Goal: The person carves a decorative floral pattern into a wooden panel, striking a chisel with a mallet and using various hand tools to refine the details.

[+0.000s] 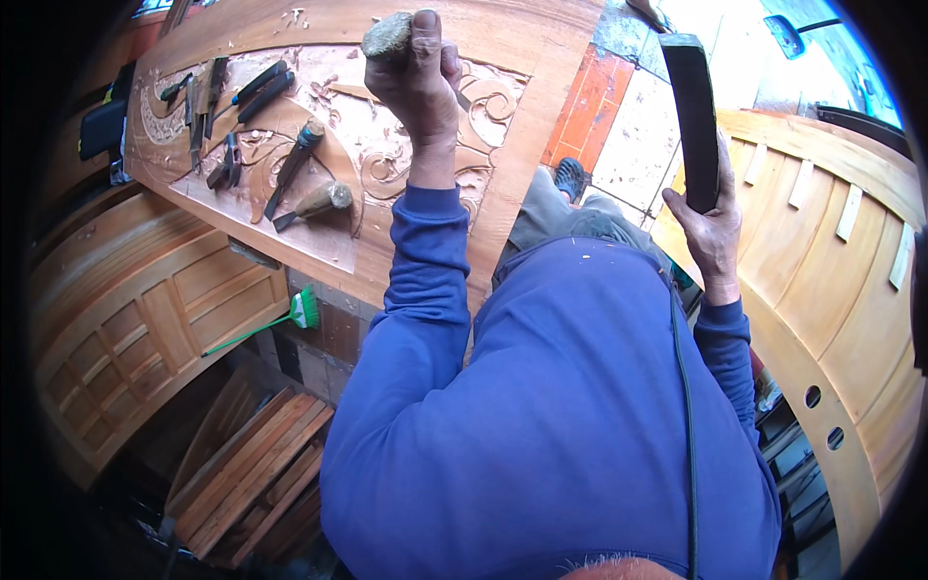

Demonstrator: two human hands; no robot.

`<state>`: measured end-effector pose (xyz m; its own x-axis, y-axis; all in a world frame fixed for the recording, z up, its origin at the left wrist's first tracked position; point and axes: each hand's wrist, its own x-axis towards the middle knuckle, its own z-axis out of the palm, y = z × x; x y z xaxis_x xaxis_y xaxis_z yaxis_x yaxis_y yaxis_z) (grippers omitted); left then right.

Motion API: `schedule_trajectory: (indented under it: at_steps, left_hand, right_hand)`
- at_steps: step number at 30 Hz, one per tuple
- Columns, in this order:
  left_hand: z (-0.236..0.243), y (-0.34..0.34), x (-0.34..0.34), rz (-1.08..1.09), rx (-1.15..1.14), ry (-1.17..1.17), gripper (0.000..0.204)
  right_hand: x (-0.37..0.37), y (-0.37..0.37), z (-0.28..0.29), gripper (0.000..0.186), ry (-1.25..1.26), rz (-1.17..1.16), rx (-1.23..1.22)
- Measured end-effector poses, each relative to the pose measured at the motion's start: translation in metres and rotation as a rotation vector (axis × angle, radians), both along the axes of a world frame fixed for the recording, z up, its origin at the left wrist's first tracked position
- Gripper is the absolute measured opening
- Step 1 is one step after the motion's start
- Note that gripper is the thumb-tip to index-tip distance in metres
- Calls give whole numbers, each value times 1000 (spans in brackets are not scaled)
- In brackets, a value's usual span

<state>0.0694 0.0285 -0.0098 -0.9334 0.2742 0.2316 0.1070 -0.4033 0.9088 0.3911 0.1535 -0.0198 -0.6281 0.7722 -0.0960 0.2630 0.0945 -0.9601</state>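
My left hand (418,101) is closed around a wood chisel (387,37), raised above a carved wooden panel (556,29). The chisel's pale, battered handle end sticks out past my thumb, and most of its blade is hidden. On the other side, my right hand (710,217) grips a long, dark, flat bar (698,121) by its lower end, holding it upright away from the panel. Scrolls and leaf shapes are cut into the panel, with wood shavings scattered over them.
Several carving tools lie on the panel's left part, among them a wooden-handled chisel (324,200) and a dark-handled chisel (295,164). Paneled doors (169,319) and stacked boards (256,474) stand lower left, near a green broom (304,309). A large slatted door (822,232) is at right.
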Motion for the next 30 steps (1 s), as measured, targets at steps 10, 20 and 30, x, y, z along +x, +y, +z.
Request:
schedule_trajectory:
  at_steps: [10,20,30]
  left_hand:
    - [-10,-4,0,15,-82,28,27]
    - [-11,-7,20,30,-140,145,16]
    - [-24,-10,20,49,-140,59,18]
  right_hand:
    - [-11,12,13,91,49,50,84]
    - [-132,48,122,59,921,452,-66]
    - [-148,25,94,80,12,468,1187]
